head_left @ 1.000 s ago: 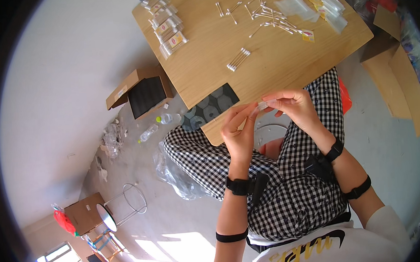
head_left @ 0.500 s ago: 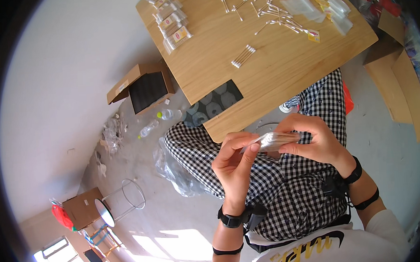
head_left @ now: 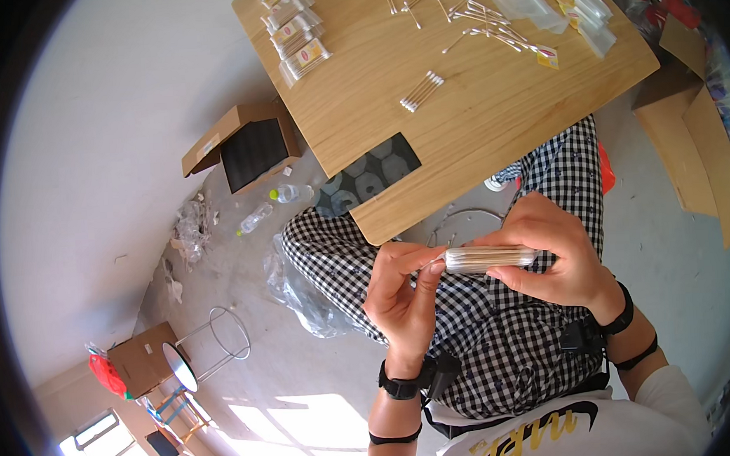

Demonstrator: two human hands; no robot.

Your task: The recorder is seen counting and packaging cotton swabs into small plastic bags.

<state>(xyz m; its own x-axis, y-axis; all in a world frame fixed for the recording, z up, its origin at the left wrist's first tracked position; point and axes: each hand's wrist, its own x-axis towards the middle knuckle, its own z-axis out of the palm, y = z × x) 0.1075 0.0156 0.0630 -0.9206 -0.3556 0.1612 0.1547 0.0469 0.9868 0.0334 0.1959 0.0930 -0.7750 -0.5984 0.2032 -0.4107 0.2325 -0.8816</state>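
Note:
Above my lap I hold a clear bag of cotton swabs (head_left: 489,259), its sticks lying side by side. My left hand (head_left: 403,296) pinches the bag's left end between thumb and fingers. Around its right end, my right hand (head_left: 560,255) closes with the thumb below and fingers above. On the wooden table (head_left: 351,121) ahead lie a small row of cotton swabs (head_left: 421,91) and a loose heap of swabs (head_left: 495,27). Several filled swab packs (head_left: 302,54) are lined up along the table's left edge.
Empty clear bags (head_left: 531,11) and yellow cards (head_left: 547,57) lie at the table's far right. An open cardboard box (head_left: 254,151) stands left of the table, another carton (head_left: 691,145) at right. Plastic bottles (head_left: 293,193) and a round-framed stool (head_left: 192,361) are on the floor.
The swab bag has turned so its sticks now face up more plainly. My left fingers have shifted slightly at its end, and my right hand has tilted with it.

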